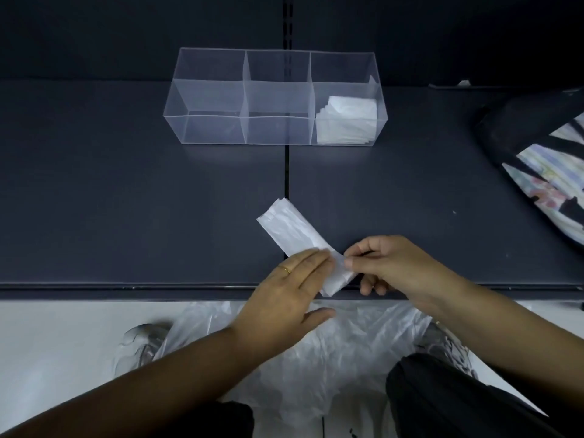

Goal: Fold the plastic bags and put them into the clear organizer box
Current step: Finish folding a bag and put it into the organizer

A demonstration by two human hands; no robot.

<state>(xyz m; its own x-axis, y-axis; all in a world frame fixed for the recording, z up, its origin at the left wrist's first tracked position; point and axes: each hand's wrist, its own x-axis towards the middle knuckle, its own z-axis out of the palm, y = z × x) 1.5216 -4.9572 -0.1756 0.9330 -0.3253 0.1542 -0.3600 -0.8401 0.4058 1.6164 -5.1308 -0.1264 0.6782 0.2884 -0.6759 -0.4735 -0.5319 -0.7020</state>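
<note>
Two hands are folding a bag point(290, 227).
Flat left hand point(284, 298) is anchoring it; right hand point(392, 267) is pinching its end.

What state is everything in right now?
plastic bag, folded into a narrow strip, lying on the shelf.
left hand, fingers flat, pressing the strip.
right hand, pinching the strip's near end.
organizer box, open-topped; right-hand section holds folded bags.
loose bags, crumpled, unfolded, below the shelf edge.
</note>
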